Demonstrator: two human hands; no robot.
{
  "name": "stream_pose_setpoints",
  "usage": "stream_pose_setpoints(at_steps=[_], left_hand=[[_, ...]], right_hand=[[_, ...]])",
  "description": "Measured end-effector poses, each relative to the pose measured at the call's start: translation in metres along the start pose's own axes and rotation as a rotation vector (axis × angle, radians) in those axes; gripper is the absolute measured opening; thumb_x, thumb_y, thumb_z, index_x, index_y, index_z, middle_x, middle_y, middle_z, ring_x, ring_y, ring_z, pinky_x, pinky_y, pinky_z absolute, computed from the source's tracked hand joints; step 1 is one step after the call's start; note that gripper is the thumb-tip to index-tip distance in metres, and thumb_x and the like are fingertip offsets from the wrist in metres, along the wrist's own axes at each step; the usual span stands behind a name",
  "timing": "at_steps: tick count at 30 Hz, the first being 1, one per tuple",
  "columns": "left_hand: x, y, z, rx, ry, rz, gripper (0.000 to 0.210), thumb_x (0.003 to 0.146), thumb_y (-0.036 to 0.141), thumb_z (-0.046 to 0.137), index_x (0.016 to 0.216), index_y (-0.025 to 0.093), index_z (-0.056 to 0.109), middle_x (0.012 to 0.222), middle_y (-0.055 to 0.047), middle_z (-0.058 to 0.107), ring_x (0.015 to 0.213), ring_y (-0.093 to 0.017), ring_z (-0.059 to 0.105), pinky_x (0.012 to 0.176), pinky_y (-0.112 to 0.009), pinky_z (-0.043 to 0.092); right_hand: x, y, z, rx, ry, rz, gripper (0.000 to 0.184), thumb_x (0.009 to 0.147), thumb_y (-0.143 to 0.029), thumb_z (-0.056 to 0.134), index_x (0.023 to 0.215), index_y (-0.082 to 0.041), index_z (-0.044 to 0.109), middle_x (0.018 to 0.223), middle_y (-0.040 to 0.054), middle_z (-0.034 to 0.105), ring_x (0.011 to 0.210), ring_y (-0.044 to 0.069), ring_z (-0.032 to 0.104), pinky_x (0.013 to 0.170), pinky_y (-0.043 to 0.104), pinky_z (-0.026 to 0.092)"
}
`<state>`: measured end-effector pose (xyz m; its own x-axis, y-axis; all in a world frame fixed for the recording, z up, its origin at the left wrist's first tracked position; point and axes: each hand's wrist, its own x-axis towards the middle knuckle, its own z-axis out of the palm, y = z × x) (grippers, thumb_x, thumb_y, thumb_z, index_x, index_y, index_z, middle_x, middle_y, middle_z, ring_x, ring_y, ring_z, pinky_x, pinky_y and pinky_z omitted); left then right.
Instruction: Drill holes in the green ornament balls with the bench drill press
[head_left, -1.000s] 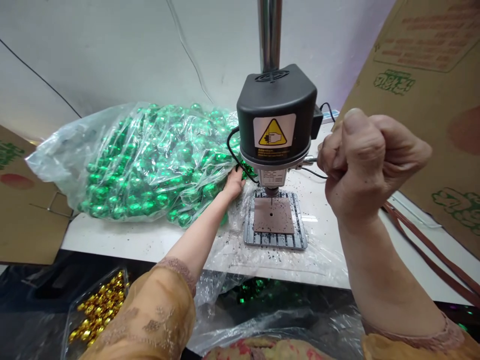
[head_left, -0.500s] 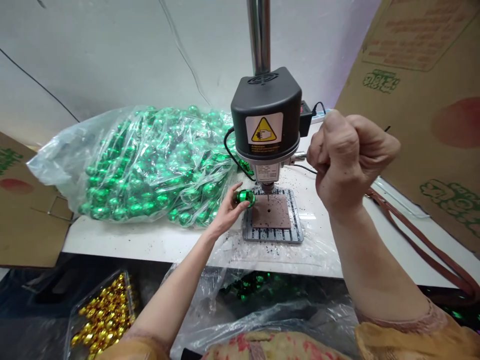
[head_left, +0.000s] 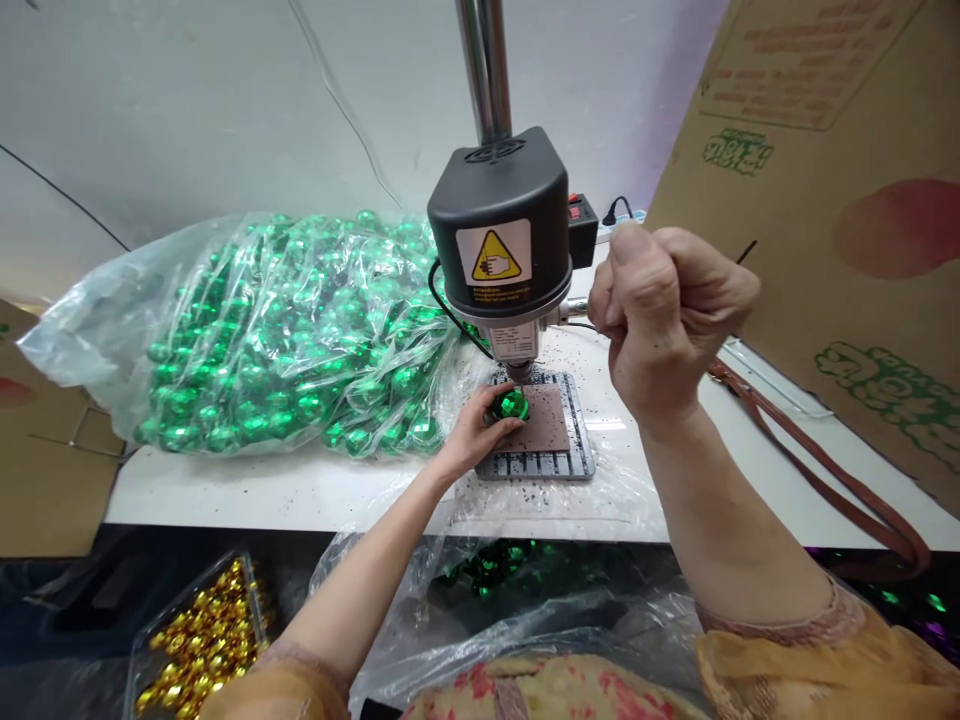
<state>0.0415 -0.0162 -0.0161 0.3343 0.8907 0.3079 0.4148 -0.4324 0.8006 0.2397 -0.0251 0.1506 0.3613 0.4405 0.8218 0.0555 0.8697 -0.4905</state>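
Observation:
My left hand [head_left: 474, 432] is closed around a shiny green faceted ball [head_left: 514, 404], thumb in front and fingers behind. The ball is at the brown square board [head_left: 546, 425], just below the chuck of a small black drill press [head_left: 499, 215]. My right hand [head_left: 664, 315] makes a fist at the right of the machine. Its fingers wrap round the drill press lever [head_left: 576, 308], whose metal rod runs into the fist; the grip itself is mostly hidden. Under the board lies the slotted metal base [head_left: 579, 450], strewn with dark shavings.
At the left a clear bag of green balls [head_left: 285, 330] covers much of the white table [head_left: 247, 490]. Cartons [head_left: 810, 210] stand at both sides. A brown strap [head_left: 825, 470] lies at right. Below the table edge is a bin of gold balls [head_left: 202, 640].
My left hand has brought the green ball rightward from the board's left edge to beneath the chuck. The right fist keeps its place by the machine. The whole view has shifted slightly.

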Motion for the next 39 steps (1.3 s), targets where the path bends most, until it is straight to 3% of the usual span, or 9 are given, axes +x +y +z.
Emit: stream_pose_setpoints(at_steps=[5,12,21,25,30,39], left_hand=[[0.003,0.005,0.01,0.104,0.063,-0.039,0.056,0.076,0.037,0.086,0.125,0.021,0.062,0.112,-0.008,0.069,0.102,-0.026,0.065,0.09,-0.041,0.053],[-0.001,0.006,0.031,0.054,0.144,-0.053,0.051,0.076,0.032,0.086,0.121,0.022,0.063,0.117,-0.008,0.069,0.111,-0.027,0.065,0.097,-0.043,0.053],[-0.003,0.007,0.031,-0.02,0.115,-0.077,0.054,0.077,0.03,0.085,0.124,0.021,0.061,0.12,-0.009,0.071,0.112,-0.028,0.068,0.098,-0.044,0.055],[-0.004,0.007,0.033,-0.038,0.128,-0.081,0.054,0.077,0.032,0.085,0.124,0.02,0.06,0.119,-0.01,0.07,0.112,-0.028,0.067,0.098,-0.044,0.055],[-0.004,0.007,0.033,-0.058,0.112,-0.08,0.054,0.078,0.033,0.084,0.124,0.021,0.06,0.119,-0.009,0.069,0.112,-0.027,0.067,0.098,-0.043,0.055],[-0.004,-0.001,0.034,-0.097,0.109,-0.066,0.057,0.077,0.036,0.086,0.125,0.021,0.059,0.122,-0.01,0.069,0.114,-0.028,0.066,0.101,-0.044,0.053]], right_hand=[[-0.001,0.002,-0.001,-0.068,-0.023,-0.038,0.049,0.096,-0.046,0.056,0.057,-0.024,0.038,0.049,-0.0015,0.035,0.045,0.014,0.034,0.048,0.037,0.03],[0.001,0.001,-0.001,-0.063,-0.015,0.003,0.049,0.095,-0.046,0.059,0.055,-0.024,0.041,0.049,-0.001,0.037,0.045,0.014,0.036,0.048,0.038,0.031],[-0.017,0.001,-0.001,0.05,0.019,-0.104,0.051,0.096,-0.024,0.059,0.052,-0.017,0.033,0.047,-0.0056,0.03,0.043,0.005,0.029,0.048,0.031,0.015],[-0.025,0.006,-0.002,0.042,0.079,-0.147,0.051,0.095,-0.025,0.059,0.053,-0.018,0.031,0.046,-0.0056,0.028,0.042,0.005,0.027,0.049,0.032,0.014],[-0.028,0.011,-0.006,0.043,0.03,-0.169,0.052,0.094,-0.024,0.058,0.055,-0.018,0.023,0.046,-0.0049,0.026,0.041,0.007,0.025,0.047,0.033,0.015],[-0.036,0.022,-0.01,0.064,0.02,-0.349,0.048,0.09,-0.01,0.057,0.059,-0.018,0.021,0.051,-0.006,0.026,0.042,0.003,0.027,0.042,0.026,0.02]])
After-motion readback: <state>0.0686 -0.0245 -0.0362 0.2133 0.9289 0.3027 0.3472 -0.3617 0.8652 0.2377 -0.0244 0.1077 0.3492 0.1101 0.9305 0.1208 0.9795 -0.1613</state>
